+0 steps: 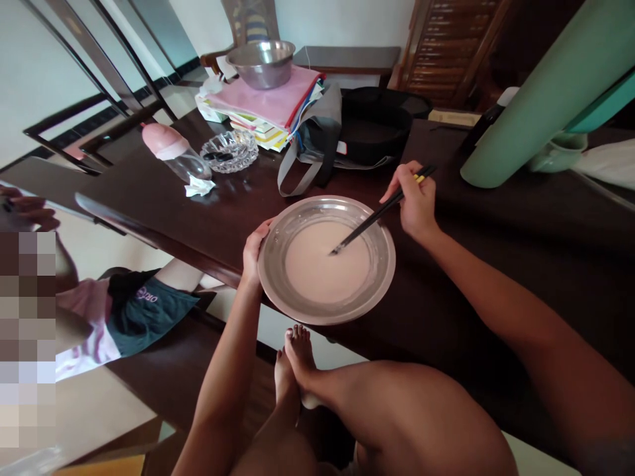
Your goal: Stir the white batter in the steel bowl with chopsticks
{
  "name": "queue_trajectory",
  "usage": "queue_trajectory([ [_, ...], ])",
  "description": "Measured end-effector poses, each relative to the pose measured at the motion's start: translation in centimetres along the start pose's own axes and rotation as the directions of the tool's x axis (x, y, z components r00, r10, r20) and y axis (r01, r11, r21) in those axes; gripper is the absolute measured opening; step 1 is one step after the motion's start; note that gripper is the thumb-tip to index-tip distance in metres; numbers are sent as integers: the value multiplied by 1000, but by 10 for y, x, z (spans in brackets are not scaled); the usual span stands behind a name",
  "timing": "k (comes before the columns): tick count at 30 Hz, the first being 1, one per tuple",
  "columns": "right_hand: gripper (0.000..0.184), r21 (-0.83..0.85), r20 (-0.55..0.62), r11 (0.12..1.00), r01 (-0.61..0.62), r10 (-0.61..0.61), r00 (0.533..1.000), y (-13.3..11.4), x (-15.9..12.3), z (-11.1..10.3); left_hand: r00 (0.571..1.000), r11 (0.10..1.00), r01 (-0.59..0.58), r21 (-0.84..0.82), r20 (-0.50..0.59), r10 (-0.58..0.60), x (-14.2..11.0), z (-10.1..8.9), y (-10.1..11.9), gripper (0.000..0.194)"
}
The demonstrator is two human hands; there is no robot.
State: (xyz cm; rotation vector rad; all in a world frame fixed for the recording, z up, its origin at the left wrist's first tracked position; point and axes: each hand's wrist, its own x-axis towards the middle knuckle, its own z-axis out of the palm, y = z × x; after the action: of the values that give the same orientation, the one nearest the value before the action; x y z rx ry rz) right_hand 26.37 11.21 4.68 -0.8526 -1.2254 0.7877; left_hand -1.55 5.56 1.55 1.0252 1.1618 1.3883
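A wide metal bowl (384,268) stands at the table's near edge, with a pale, creamy batter (317,277) in it. My left hand (255,248) grips the bowl's left rim. In my right hand (415,201) is a pair of dark chopsticks (370,221) with a yellow band near the top. They slant down to the left, and their tips, coated in white, dip into the batter near the bowl's middle. The fingers of my right hand are closed round their upper part.
On the dark table (149,192) are a pink-topped bottle (166,145), a crumpled tissue (200,186), a glass ashtray (231,152), a grey-black bag (357,132) and a green cylinder (536,99). Another metal bowl (262,66) sits on stacked folders (282,99). Another person (84,317) sits at left.
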Motion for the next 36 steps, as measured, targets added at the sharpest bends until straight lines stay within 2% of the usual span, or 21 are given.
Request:
queue_trajectory([
  [2, 44, 2, 6, 1000, -17, 17, 1000, 0, 0, 0, 1000, 1000, -6, 15, 4, 6, 0, 0, 0, 32],
  [6, 42, -29, 120, 999, -42, 45, 992, 0, -2, 1, 1000, 1000, -3, 0, 1, 3, -1, 1, 0, 34],
  [11, 43, -12, -4, 1000, -11, 11, 1000, 2, 0, 0, 1000, 999, -13, 33, 1, 13, 0, 1, 1, 35],
  [16, 43, -43, 113, 998, -51, 55, 992, 0, -4, 3, 999, 998, -35, 50, -5, 35, 2, -1, -1, 35],
  [21, 42, -24, -5, 1000, -1, 1, 1000, 0, -2, 1, 1000, 999, -27, 40, -6, 27, 2, -2, -2, 34],
  [26, 42, -50, 99, 998, -45, 49, 994, 1, -4, 2, 1000, 999, -26, 45, -9, 26, 2, -2, -2, 35],
  [32, 43, -36, 0, 999, -14, 14, 1000, 2, -3, 1, 1000, 999, -20, 37, -10, 20, 1, -1, -2, 34],
  [36, 42, -37, 113, 998, -52, 56, 992, -1, -4, 2, 1000, 1000, -20, 23, -15, 20, 0, 0, -1, 34],
])
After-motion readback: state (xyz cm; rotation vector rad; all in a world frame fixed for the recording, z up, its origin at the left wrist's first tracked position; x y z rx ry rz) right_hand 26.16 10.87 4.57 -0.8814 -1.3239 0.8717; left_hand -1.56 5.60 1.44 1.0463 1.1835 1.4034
